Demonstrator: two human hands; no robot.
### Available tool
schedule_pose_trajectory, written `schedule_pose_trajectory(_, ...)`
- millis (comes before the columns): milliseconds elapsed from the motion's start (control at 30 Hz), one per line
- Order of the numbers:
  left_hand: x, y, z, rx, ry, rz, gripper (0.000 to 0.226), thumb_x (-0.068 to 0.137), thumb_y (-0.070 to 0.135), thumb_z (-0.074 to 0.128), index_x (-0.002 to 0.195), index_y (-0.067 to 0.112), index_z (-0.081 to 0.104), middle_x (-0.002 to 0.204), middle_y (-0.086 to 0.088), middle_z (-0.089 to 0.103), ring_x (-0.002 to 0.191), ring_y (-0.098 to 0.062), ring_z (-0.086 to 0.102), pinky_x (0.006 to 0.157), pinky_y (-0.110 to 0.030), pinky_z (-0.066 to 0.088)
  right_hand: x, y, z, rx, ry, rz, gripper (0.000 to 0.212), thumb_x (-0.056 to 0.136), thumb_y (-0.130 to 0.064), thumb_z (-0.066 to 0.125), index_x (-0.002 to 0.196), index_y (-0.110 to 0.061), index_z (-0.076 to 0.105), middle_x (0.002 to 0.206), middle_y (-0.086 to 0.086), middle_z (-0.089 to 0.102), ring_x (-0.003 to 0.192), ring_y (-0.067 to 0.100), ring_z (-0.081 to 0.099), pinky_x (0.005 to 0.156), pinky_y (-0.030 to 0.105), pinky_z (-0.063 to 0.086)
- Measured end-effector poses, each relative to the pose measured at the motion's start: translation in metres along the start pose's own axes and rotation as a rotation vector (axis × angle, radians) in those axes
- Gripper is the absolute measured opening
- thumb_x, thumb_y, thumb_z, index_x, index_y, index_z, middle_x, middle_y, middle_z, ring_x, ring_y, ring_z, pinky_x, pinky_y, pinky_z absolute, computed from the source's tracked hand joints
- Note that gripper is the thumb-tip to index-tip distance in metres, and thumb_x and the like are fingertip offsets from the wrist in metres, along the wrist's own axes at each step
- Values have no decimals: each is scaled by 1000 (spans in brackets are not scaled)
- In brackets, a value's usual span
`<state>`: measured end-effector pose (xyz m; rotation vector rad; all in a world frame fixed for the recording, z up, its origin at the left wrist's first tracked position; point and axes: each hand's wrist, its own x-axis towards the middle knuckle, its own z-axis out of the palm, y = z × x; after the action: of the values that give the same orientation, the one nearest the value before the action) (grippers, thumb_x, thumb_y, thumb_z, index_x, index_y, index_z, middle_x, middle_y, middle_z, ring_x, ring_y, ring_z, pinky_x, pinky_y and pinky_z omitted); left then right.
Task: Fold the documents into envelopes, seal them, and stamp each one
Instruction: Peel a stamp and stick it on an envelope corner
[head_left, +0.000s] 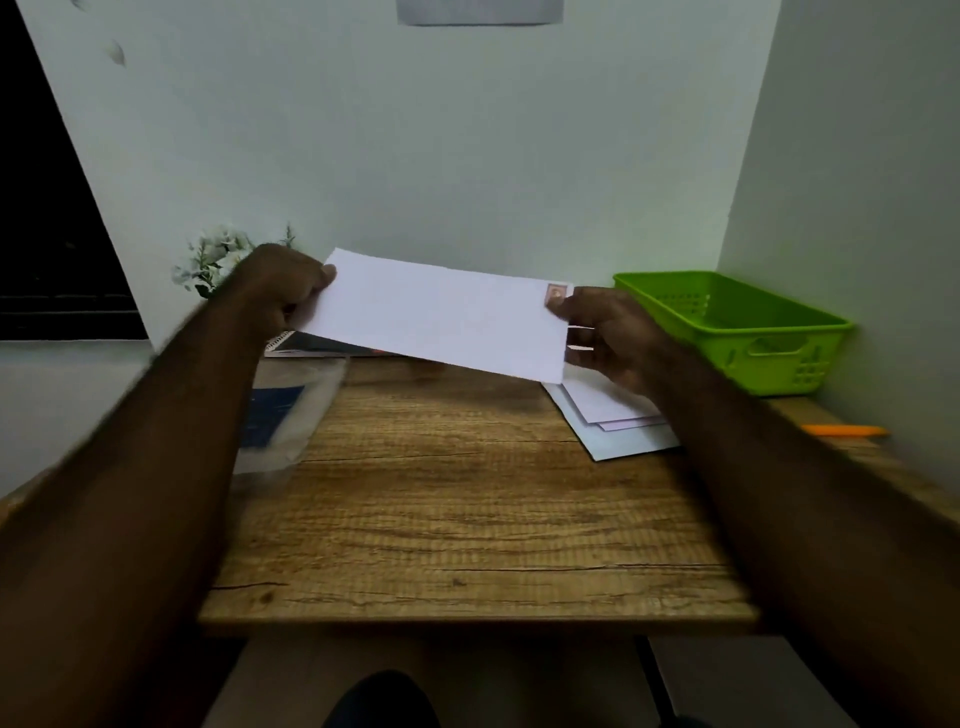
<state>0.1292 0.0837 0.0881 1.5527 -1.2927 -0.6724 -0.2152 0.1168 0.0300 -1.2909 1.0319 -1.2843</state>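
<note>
Beyond our forearms (156, 467), left hand (283, 291) and right hand (608, 332) each pinched one end of a stamped envelope (441, 317). We judged it finished. Whether the pile (618, 421) beneath was done, we couldn't tell.

Dim, cool light with a greenish cast. The white envelope (441, 312) is the brightest surface and throws a soft shadow onto the desk (467, 519) beneath it. Both forearms (171, 415) are smeared by motion blur — the left one most. Wide-angle distortion tilts the walls (467, 156) outward at the edges, and the upper left corner falls to black.
</note>
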Motion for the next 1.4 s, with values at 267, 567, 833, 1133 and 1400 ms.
schedule_pose_trajectory(267, 10, -25, 3, 458, 23, 116, 44, 102, 30, 53, 107, -13, 64, 112, -31, 64, 104, -45, 62, 85, -45, 51, -7, -2, 15, -345, -467, 87, 6, 88, -5, 69, 87, -8, 73, 76, 6, 69, 55, 10, 57, 40, 16, 32)
schedule_pose_trajectory(567, 11, -37, 16, 341, -67, 138, 51, 102, 37, 52, 100, -12, 65, 105, -31, 65, 80, -31, 58, 73, -36, 38, -12, -6, 17, -272, -532, 194, 29, 93, -29, 64, 108, -6, 72, 90, 13, 74, 64, 13, 68, 50, 17, 48)
schedule_pose_trajectory(833, -6, -13, 37, 75, -229, 133, 38, 99, 41, 58, 83, 7, 66, 77, -14, 66, 58, -25, 60, 59, -29, 46, -12, 4, 37, -395, -511, 170, 21, 96, -22, 66, 106, -4, 60, 79, 2, 72, 62, 10, 66, 50, 20, 50)
schedule_pose_trajectory(1133, -6, -1, 55, -579, -208, -173, 32, 89, 38, 72, 102, 11, 60, 101, -10, 69, 80, -18, 67, 74, -35, 60, -2, 5, 21, -288, -217, 54, 24, 94, -17, 68, 113, -2, 71, 104, 14, 75, 83, 21, 71, 69, 29, 57)
schedule_pose_trajectory(1400, -38, 23, 88, -514, -314, -132, 5, 87, -2, 69, 91, -1, 67, 89, -11, 74, 65, -16, 74, 59, -27, 59, -2, -11, 7, -225, 61, -49, 20, 94, -20, 69, 112, -11, 72, 99, 6, 77, 79, 16, 71, 61, 26, 55)
